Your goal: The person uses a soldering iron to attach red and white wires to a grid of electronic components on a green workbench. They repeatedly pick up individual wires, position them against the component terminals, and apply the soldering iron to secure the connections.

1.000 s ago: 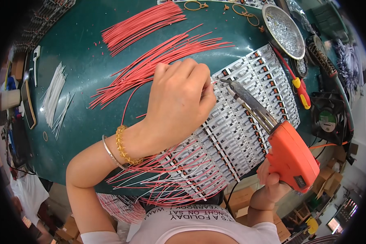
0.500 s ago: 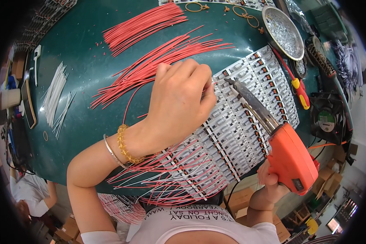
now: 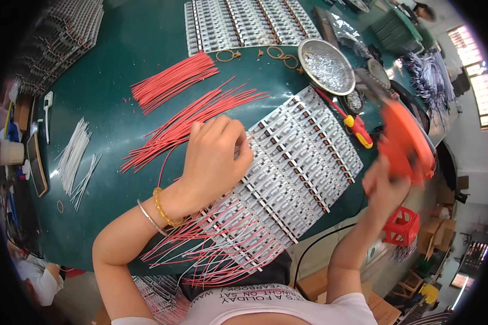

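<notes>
My left hand [image 3: 216,160] is closed in a pinch over the upper left edge of the circuit board panel [image 3: 301,162]. A red wire [image 3: 163,168] runs out from beneath it, its end just showing at the fingertips. My right hand [image 3: 385,187] grips the orange soldering gun [image 3: 406,138], smeared by motion. The gun's dark barrel points up and left, close to the metal bowl [image 3: 326,67] of silvery bits. Red and white wires [image 3: 217,238] stick out from the panel's near left part. Beyond my left hand lie loose red wires [image 3: 195,116].
A red wire bundle [image 3: 173,81] lies farther back, before another board panel [image 3: 249,24]. White wires [image 3: 73,154] and a phone-like slab [image 3: 37,165] are at left. A red-and-yellow screwdriver [image 3: 359,131] lies beside the panel. Stacked panels [image 3: 65,43] stand far left; a red stool [image 3: 402,226] is at right.
My right hand has swung the soldering gun off the panel, to the right and away from me. My left hand keeps its pinch by the panel's edge. The view has shifted.
</notes>
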Demonstrator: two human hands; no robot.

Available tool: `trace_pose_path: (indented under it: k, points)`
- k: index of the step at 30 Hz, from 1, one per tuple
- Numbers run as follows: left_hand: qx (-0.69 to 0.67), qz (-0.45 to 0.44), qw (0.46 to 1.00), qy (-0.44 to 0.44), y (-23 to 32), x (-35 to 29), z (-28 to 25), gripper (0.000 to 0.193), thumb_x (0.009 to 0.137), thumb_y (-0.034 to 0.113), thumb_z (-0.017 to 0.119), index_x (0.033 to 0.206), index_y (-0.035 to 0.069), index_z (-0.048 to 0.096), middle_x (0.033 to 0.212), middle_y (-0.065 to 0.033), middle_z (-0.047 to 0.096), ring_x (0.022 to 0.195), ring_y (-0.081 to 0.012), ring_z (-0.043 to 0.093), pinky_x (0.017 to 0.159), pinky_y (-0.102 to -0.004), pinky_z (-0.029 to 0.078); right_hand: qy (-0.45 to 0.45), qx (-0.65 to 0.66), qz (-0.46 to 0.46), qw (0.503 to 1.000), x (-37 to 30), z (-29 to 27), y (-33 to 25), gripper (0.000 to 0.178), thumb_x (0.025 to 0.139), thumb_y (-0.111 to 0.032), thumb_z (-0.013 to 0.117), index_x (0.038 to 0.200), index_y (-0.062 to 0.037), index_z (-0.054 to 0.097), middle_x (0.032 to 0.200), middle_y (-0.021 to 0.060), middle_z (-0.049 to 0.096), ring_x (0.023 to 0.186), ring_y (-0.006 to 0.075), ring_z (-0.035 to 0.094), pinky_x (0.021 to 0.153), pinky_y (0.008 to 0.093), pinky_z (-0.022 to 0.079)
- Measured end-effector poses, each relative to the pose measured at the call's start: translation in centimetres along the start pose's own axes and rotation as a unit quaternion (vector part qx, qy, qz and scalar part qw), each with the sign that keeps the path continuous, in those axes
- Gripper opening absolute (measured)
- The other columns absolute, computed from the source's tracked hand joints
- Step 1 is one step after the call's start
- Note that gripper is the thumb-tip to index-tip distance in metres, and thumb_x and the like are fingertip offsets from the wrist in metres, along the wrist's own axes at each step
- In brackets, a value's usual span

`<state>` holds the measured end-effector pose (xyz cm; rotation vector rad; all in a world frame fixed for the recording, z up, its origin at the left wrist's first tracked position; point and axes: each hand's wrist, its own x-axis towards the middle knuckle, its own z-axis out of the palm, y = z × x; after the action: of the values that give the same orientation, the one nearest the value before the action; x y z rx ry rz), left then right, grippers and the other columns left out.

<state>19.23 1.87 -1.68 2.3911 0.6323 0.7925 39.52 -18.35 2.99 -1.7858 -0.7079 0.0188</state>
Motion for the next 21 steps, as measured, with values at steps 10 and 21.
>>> trace_pose_path:
  k: [10, 21]
  points:
    - [0.165, 0.010, 0.985, 0.042, -5.5, 2.1, -6.0, 0.019, 0.082, 0.015, 0.070, 0.096, 0.004, 0.064, 0.092, -0.0091, 0.064, 0.090, -0.0279, 0.059, 0.083, -0.0401, 0.043, 0.001, 0.079, 0.020, 0.997, -2.7, -1.5, -0.7, 0.015, 0.091, -0.007, 0.062, 0.093, 0.0031, 0.051, 0.055, 0.0022, 0.048, 0.039, 0.0097, 0.044, 0.037, 0.0241, 0.032]
    - [0.254, -0.054, 0.948, -0.186, -2.8, 5.9, -3.4, 0.031, 0.072, 0.010, 0.064, 0.097, -0.006, 0.054, 0.094, -0.0247, 0.062, 0.088, -0.0395, 0.062, 0.077, -0.0496, 0.051, -0.027, 0.141, 0.038, 0.989, -7.6, -1.7, 0.8, 0.011, 0.090, -0.001, 0.059, 0.093, 0.0032, 0.049, 0.056, 0.0036, 0.049, 0.042, 0.0112, 0.047, 0.040, 0.0261, 0.039]
